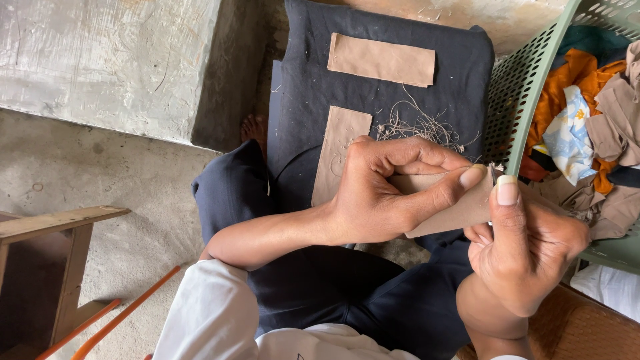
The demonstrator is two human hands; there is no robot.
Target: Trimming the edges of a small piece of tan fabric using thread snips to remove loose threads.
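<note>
Sitting: a person on a concrete floor point(87, 173), with legs in dark trousers point(347, 293) stretched forward under the work.
Dark cloth: a navy fabric point(307, 87) lies spread over the legs and serves as the lap surface; it looks soft and limp.
Basket: a green perforated plastic basket point(527, 87) stands just beside the right knee, filled with mixed scraps point(573, 127) in orange, tan and a pale blue print.
Wooden frame: a piece of furniture point(47, 247) stands at the left, well apart from the work.
Flat pieces: two tan rectangles rest on the dark cloth, the upper rectangle point(381, 60) farther off, the nearer rectangle point(340, 153) partly under the left wrist.
Held piece: a tan fabric piece point(453, 210) is up in the air between both hands, above the lap.
Left hand point(383, 190): curled, thumb and forefinger pinching the held piece at its top edge.
Right hand point(523, 250): thumb upright, pressed against the same edge; what its other fingers hold I cannot tell.
Handling: likely very light, thin and floppy, not fragile; best taken by pinching an edge or corner.
Threads: a tangle of loose threads point(420, 127) lies on the dark cloth, just beyond the left hand.
</note>
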